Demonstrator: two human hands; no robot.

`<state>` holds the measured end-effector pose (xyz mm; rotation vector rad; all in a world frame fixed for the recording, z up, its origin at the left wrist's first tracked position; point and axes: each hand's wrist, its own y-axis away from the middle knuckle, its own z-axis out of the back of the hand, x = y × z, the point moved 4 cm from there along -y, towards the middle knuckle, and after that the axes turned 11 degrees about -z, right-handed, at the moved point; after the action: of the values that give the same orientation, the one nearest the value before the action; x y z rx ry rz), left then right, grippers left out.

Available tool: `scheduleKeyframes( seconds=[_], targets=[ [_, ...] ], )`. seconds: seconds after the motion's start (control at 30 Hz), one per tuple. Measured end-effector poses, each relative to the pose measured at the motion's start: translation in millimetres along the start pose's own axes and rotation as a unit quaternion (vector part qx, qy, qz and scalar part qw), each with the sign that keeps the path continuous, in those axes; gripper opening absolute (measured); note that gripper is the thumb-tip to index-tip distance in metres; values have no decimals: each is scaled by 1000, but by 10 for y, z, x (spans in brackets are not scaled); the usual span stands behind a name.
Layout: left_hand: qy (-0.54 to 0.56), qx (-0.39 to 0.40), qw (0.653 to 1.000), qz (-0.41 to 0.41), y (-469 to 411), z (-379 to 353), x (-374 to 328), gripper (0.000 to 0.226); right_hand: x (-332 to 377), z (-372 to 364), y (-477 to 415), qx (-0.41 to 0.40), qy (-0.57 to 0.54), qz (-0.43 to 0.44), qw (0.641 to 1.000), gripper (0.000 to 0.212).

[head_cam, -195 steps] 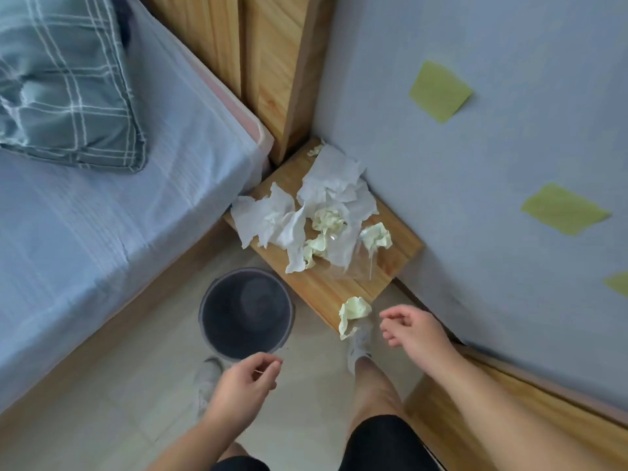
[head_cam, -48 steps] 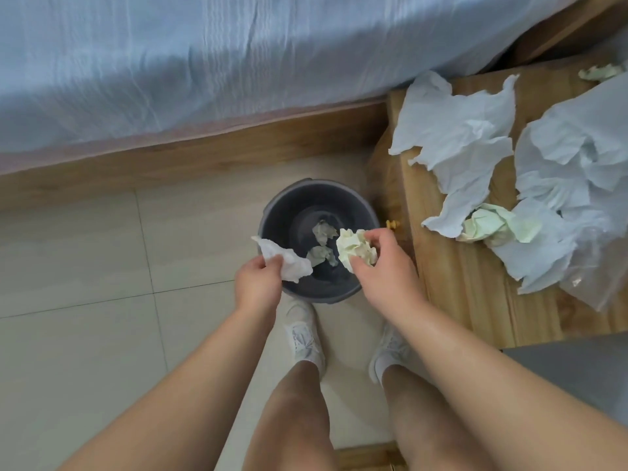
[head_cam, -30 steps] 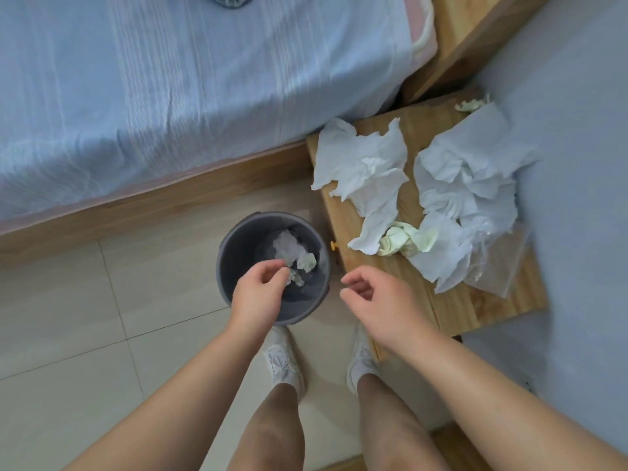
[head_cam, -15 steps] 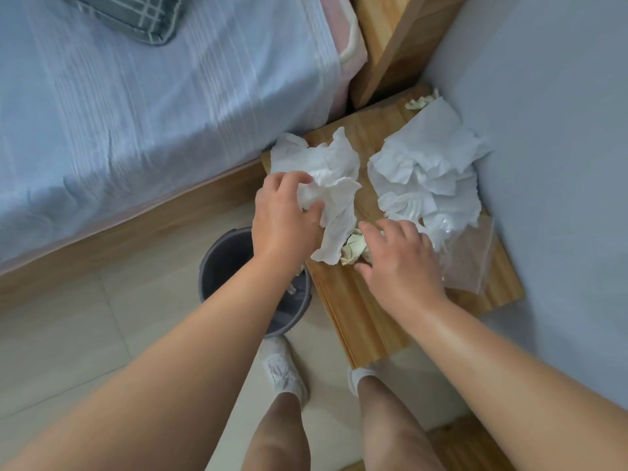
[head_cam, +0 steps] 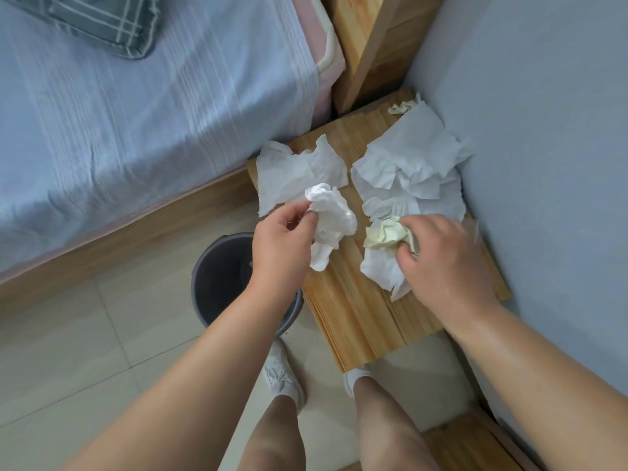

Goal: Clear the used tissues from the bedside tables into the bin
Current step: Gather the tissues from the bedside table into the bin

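My left hand [head_cam: 278,243] pinches a crumpled white tissue [head_cam: 331,215], lifted a little over the wooden bedside table [head_cam: 360,317]. My right hand [head_cam: 445,260] grips a pale yellow crumpled tissue [head_cam: 385,232] together with a white one [head_cam: 377,273] lying under it. Flat white tissues lie on the table's left corner [head_cam: 289,175] and in a pile by the wall [head_cam: 411,164]. A small yellowish scrap [head_cam: 402,107] sits in the far corner. The dark grey bin [head_cam: 221,277] stands on the floor left of the table, partly hidden by my left forearm.
The bed [head_cam: 153,113] with a blue sheet and a checked pillow [head_cam: 98,22] fills the left. A wooden headboard post [head_cam: 370,45] stands behind the table. The grey wall [head_cam: 543,130] borders the table on the right. My feet [head_cam: 282,379] stand on pale floor tiles.
Since half a second ago my left hand has bunched up and raised a white tissue, and my right hand has closed round the yellow tissue. Earlier both hands dropped tissues into the bin.
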<state>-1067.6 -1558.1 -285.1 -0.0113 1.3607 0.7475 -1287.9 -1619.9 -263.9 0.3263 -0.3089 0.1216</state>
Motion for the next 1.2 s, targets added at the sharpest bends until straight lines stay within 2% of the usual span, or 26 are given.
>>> scheduleKeyframes(
  seconds=[0.2,0.3,0.4,0.5,0.67,0.73,0.8,0.87,0.93,1.2],
  targets=[
    [206,-35,976,57,308,302,93,19,66,273,109,17,-148,-61,987,27],
    [207,-79,972,75,505,691,307,19,337,230,262,47,-236,-77,968,22],
    [172,-141,967,126,684,1175,728,22,637,-18,419,93,-273,-64,955,27],
    [123,-171,959,191,817,1574,1238,17,894,-398,548,130,-258,-58,956,29],
    [127,-153,945,258,897,1828,1868,13,1236,-1239,693,204,-194,-62,957,24],
    [137,-137,943,270,879,1847,2012,17,1329,-1529,721,236,-182,-74,952,37],
    [157,-127,938,281,875,1869,2103,22,1384,-1729,734,268,-153,-85,947,62],
    [171,-123,931,299,915,1904,2184,32,1388,-1824,741,272,-123,-89,950,68],
    [159,-114,931,309,971,1951,2228,36,1356,-1832,772,267,-123,-93,951,63],
    [100,-78,957,261,872,1878,1949,17,1204,-1429,757,221,-132,-90,962,50]
  ],
)
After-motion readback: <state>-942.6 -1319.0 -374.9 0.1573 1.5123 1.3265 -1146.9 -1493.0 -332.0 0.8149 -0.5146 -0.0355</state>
